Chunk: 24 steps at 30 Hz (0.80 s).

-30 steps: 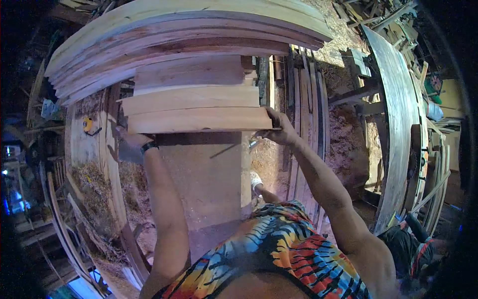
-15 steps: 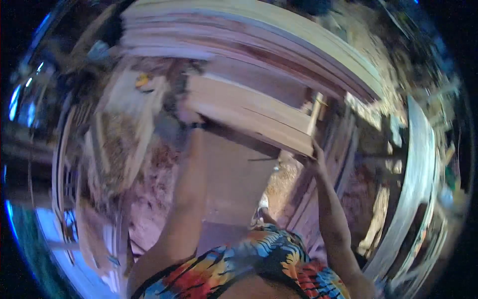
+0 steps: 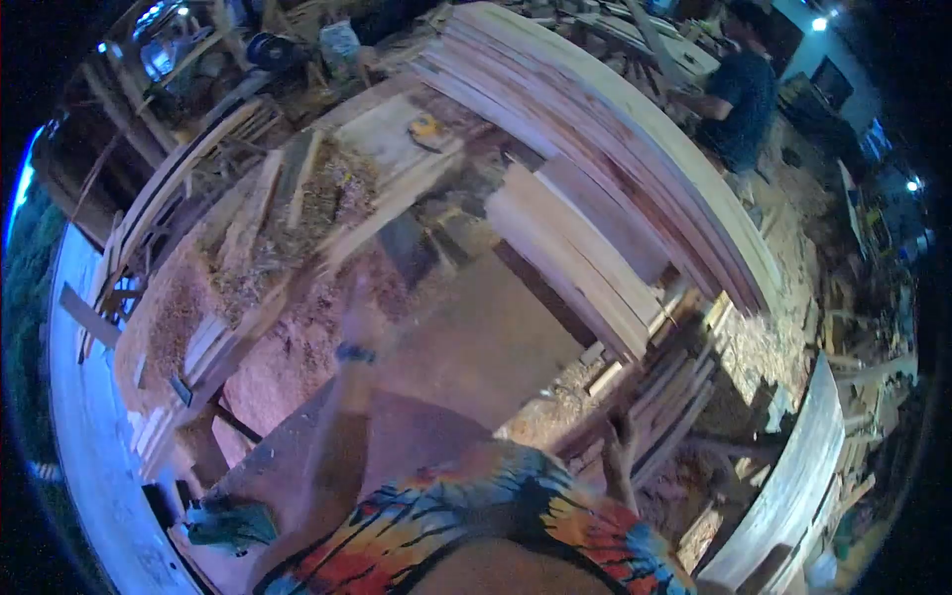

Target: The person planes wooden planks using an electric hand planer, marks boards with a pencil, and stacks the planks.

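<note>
My left hand [image 3: 363, 312] hangs over the left edge of a flat brown panel [image 3: 476, 332], a dark band on its wrist. Motion smears its fingers. Low on the right, my right hand [image 3: 619, 436] is beside several dark lengths of wood [image 3: 684, 397]; its fingers are too unclear to read. Short pale boards [image 3: 570, 253] lie stacked beyond the panel, apart from both hands. Behind them runs a tall pile of long planks [image 3: 605, 109].
On the left, wood shavings [image 3: 342, 183] cover a rough bench, with a yellow tool [image 3: 426, 129] at its far end. A long pale slab [image 3: 783, 486] stands at the right. Another person [image 3: 739, 99] is at the far right, behind the planks.
Both hands have come off the short boards, which they gripped at either end. My hands have drawn back toward my body, and the view has turned, bringing more of the left bench into sight.
</note>
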Motion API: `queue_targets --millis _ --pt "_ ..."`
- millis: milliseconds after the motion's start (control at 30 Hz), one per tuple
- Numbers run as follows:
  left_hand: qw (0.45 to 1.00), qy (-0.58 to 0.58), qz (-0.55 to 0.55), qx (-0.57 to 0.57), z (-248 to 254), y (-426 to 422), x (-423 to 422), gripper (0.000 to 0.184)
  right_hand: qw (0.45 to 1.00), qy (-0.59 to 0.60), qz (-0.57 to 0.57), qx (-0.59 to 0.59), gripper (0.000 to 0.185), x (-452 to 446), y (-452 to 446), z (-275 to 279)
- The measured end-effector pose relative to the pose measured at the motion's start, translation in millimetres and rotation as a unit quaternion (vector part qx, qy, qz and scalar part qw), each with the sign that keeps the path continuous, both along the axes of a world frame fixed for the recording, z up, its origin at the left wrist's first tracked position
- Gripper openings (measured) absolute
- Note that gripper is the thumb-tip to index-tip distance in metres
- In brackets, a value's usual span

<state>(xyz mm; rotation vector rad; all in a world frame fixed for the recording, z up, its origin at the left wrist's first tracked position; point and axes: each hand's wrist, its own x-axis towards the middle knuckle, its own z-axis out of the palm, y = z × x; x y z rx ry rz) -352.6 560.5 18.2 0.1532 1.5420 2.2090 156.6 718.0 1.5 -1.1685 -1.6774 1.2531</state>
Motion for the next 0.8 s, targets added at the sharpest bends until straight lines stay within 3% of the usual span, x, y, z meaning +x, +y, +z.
queue_targets --millis 67,100,133,200,267,400,500,633,733,800 --pt "0.991 0.061 0.026 -0.112 -5.7 -89.9 23.2 0.049 0.995 -0.086 0.048 -0.016 0.028 -24.4 15.8 29.6" --pt "0.990 0.087 0.028 -0.105 -22.9 -118.4 31.0 0.050 0.990 -0.124 0.067 -0.010 0.027 -55.9 23.1 75.1" --pt "0.988 0.114 0.030 -0.098 -39.0 -146.4 39.3 0.050 0.988 -0.115 0.099 -0.038 0.023 -74.7 44.9 71.6" --pt "0.981 0.153 0.061 -0.103 -9.8 -177.9 74.2 0.049 0.943 -0.127 0.124 0.280 0.019 -119.2 87.8 80.1" --pt "0.979 0.141 0.088 -0.117 10.3 -196.8 103.5 0.041 0.932 -0.182 0.083 0.303 0.024 -165.8 128.4 92.9" --pt "0.976 0.100 0.122 -0.148 45.6 -209.2 157.1 0.038 0.892 -0.212 0.051 0.397 0.026 -242.2 230.4 43.5" --pt "0.966 0.115 0.123 -0.197 38.4 -232.9 183.5 0.034 0.898 -0.318 0.047 0.299 0.026 -288.4 280.2 13.2" --pt "0.949 0.119 0.138 -0.257 55.4 -257.8 220.1 0.032 0.860 -0.423 0.073 0.276 0.038 -309.6 299.0 20.5" --pt "0.941 0.099 0.172 -0.274 55.2 -284.9 234.8 0.032 0.862 -0.438 -0.093 0.239 0.038 -355.8 347.0 -69.2" --pt "0.944 0.082 0.180 -0.262 61.1 -290.8 241.5 0.032 0.791 -0.460 0.069 0.397 0.055 -324.0 339.5 -27.3"
